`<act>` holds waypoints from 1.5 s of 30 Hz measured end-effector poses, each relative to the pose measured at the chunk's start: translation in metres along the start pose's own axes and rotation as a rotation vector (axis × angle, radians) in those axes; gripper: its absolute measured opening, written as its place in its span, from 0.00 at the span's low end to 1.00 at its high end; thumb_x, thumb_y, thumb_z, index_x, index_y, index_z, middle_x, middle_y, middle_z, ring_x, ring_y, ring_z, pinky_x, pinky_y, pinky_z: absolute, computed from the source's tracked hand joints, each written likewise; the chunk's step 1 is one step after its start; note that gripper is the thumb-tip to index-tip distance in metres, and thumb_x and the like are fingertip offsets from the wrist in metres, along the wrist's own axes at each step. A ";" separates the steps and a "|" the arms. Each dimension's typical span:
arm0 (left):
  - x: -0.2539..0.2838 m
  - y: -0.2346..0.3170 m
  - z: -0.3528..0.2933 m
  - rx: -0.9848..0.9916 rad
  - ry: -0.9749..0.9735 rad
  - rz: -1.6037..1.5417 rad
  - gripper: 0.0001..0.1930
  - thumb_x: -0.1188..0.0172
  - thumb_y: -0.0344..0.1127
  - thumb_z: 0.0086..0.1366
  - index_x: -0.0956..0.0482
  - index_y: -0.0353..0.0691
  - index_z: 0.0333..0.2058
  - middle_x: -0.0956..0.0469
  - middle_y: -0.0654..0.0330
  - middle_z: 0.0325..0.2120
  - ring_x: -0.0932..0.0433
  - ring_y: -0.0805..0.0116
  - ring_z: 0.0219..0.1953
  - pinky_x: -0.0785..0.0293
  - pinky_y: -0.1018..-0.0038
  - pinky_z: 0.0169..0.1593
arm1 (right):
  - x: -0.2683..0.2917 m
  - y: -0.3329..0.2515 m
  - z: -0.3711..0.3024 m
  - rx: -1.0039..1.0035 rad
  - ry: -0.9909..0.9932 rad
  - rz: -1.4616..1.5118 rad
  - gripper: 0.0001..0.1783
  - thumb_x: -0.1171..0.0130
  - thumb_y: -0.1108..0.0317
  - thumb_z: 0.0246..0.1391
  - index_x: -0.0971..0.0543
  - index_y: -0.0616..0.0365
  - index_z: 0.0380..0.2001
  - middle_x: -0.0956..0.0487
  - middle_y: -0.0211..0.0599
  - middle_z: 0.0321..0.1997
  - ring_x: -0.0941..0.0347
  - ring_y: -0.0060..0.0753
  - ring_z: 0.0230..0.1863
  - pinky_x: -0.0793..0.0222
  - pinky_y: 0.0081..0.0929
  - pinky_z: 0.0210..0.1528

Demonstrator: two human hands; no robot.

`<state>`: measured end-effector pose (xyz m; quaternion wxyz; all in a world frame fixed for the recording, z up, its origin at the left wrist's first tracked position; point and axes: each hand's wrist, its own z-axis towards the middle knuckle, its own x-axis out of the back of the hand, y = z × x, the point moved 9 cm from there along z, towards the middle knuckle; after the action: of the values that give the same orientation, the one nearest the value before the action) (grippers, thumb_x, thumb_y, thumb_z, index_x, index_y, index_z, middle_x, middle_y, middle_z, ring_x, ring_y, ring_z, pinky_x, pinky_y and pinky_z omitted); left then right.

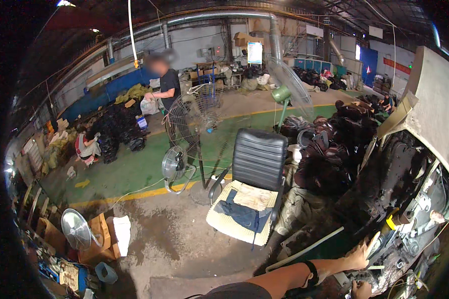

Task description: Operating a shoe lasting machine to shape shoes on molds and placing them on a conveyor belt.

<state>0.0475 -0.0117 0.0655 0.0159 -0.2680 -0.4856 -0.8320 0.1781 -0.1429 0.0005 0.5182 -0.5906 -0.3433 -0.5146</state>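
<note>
My left hand point(356, 258), with a black band on its wrist, reaches right to an open, dark machine point(396, 249). Its fingers curl by a pale, elongated piece point(373, 245) and seem closed on it, though what the piece is does not show clearly. Lower down, at the bottom edge, my right hand point(362, 290) is partly cut off. It looks closed beside the machine's metal parts; anything inside it is hidden. A yellow part point(391, 221) sits on the machine above my hands, and a pale rod point(307, 248) slants in front of it.
A black office chair point(260, 154) bears dark cloth on its seat. Beyond stand a caged floor fan point(194, 117) and a smaller fan point(174, 163). Dark piled goods point(329, 149) lie behind the machine. One person point(167, 87) stands holding a bag; another point(87, 147) crouches at left.
</note>
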 end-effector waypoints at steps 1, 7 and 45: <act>0.001 0.000 0.000 -0.026 0.035 -0.019 0.58 0.44 0.21 0.51 0.71 0.55 0.74 0.50 0.26 0.66 0.44 0.24 0.66 0.45 0.46 0.69 | -0.006 0.006 0.002 0.002 0.004 -0.008 0.30 0.41 0.37 0.56 0.15 0.57 0.38 0.17 0.51 0.34 0.20 0.58 0.38 0.26 0.49 0.41; -0.013 -0.006 -0.002 0.140 -0.122 0.075 0.56 0.45 0.23 0.52 0.69 0.55 0.74 0.49 0.25 0.65 0.41 0.24 0.64 0.41 0.46 0.67 | 0.026 -0.027 -0.003 0.010 -0.004 0.052 0.32 0.44 0.36 0.58 0.15 0.58 0.38 0.17 0.52 0.35 0.21 0.59 0.40 0.27 0.49 0.43; 0.154 -0.175 -0.214 0.555 0.130 -0.557 0.25 0.39 0.46 0.70 0.27 0.36 0.59 0.19 0.49 0.49 0.21 0.60 0.52 0.25 0.65 0.55 | -0.017 -0.002 0.124 -0.236 0.137 0.687 0.57 0.27 0.58 0.52 0.52 0.69 0.72 0.43 0.58 0.73 0.42 0.50 0.70 0.45 0.36 0.70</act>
<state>-0.2265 -0.0577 -0.0854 -0.1078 -0.0582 -0.7439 -0.6569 0.2040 -0.0203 -0.0073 0.6109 -0.6913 -0.0277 -0.3849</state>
